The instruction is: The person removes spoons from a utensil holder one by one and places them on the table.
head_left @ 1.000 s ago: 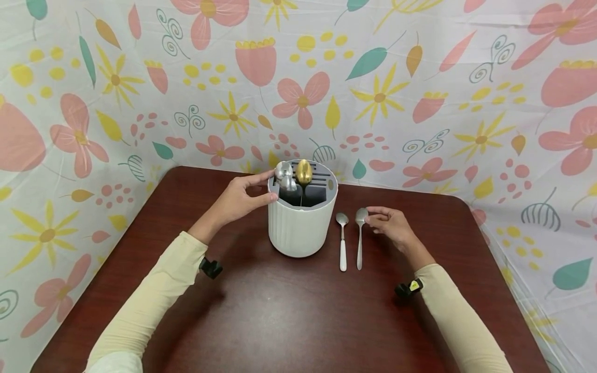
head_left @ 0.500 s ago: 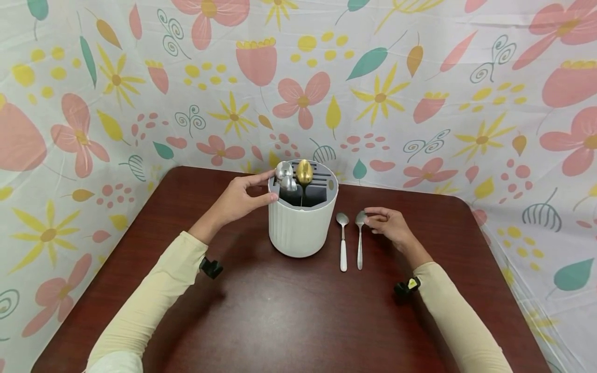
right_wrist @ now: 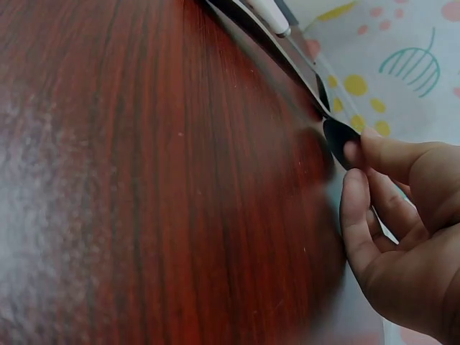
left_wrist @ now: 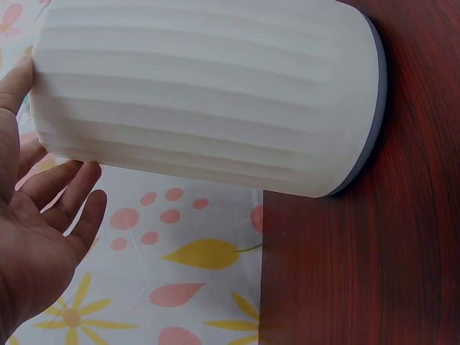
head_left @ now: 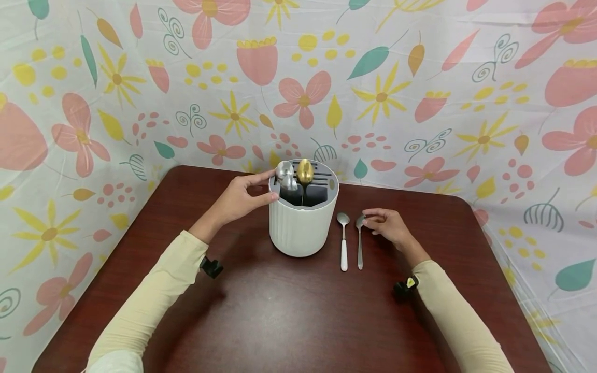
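A white ribbed utensil holder (head_left: 298, 233) with a grey slotted top stands upright on the table. My left hand (head_left: 240, 199) rests against its left side, thumb and index finger spread along the rim; in the left wrist view the fingertips touch the ribbed wall (left_wrist: 201, 93). My right hand (head_left: 392, 228) pinches the bowl of a silver spoon (head_left: 360, 248) between thumb and fingers. That bowl (right_wrist: 338, 138) is tipped on edge in the right wrist view, while the handle end lies low at the table. Left of it lies a white-handled spoon (head_left: 344, 254).
Two silver spoons (head_left: 284, 169) and a gold spoon (head_left: 305, 171) stand bowl-up in the holder. The dark wooden table (head_left: 270, 316) ends behind it at a flower-patterned cloth (head_left: 303, 62).
My right hand has shifted slightly left, and the bowl of the pinched spoon has turned onto its edge. The left hand and the holder have stayed put.
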### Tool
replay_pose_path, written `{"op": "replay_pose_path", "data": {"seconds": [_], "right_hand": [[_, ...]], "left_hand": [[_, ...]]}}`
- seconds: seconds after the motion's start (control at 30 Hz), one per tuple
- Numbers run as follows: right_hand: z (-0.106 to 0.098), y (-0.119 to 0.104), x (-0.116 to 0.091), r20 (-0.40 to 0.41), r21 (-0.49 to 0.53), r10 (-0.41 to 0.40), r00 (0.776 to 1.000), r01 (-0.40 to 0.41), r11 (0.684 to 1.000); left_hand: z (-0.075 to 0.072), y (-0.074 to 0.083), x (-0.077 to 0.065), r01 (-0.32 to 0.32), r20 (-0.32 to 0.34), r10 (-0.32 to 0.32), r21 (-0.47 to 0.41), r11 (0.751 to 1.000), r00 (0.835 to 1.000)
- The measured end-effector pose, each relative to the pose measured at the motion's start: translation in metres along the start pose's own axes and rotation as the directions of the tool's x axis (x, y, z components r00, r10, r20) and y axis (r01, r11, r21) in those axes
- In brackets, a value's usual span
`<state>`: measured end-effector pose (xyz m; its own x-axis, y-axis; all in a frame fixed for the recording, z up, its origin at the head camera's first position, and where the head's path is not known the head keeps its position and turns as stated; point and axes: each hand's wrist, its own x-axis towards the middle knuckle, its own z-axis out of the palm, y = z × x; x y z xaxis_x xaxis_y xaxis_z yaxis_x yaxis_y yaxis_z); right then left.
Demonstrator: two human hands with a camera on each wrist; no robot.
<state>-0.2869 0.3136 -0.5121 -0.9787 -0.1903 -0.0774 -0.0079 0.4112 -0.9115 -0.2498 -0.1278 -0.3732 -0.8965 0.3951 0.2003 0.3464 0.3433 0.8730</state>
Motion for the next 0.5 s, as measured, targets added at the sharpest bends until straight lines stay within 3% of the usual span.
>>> {"op": "replay_pose_path", "data": {"seconds": [0.13,0.27,0.5], "right_hand": [[-0.002,0.002,0.002,-0.004,-0.065,-0.011,1.0,0.011,0.998],[-0.006,0.0,-0.001,0.026,-0.202,-0.049,0.998,0.054,0.978],[-0.013,-0.004,-0.005,0.087,-0.387,-0.123,0.989,0.148,0.91]], "left_hand": [[-0.001,0.02,-0.006,0.012,0.01,-0.012,-0.001,1.0,1.0],[-0.001,0.02,-0.007,0.013,0.01,-0.013,0.003,1.0,1.0],[-0.002,0.022,-0.007,0.021,0.01,-0.021,0.01,1.0,1.0]]}}
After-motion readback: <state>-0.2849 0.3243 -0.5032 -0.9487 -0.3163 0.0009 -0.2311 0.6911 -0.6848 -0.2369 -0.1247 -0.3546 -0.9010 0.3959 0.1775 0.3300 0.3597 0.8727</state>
